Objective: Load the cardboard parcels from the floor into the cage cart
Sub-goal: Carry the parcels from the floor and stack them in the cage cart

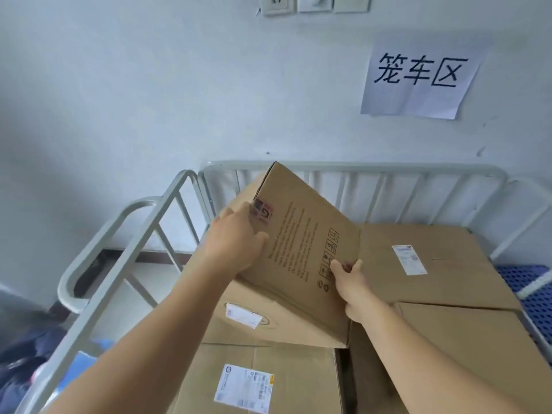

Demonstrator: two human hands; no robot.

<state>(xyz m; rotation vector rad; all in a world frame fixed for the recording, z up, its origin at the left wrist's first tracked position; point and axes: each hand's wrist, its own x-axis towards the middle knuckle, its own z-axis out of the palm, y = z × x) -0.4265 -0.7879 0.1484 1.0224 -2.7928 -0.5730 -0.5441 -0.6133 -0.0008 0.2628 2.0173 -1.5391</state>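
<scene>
Two bare hands grip a tilted cardboard parcel (301,252) over the grey cage cart (352,170): the left hand (236,240) clasps its upper-left edge, the right hand (351,282) pinches its lower-right edge. Labelled boxes (418,264) fill the cart beneath, against a wall sign (418,76).

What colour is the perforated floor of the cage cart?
Blue, seen at the right edge of the head view: cart floor.

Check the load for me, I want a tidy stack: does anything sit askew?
Yes. The box with printed symbols is tilted, one corner high near the cart's back rail, held by both the left hand and right hand over flat parcels.
</scene>
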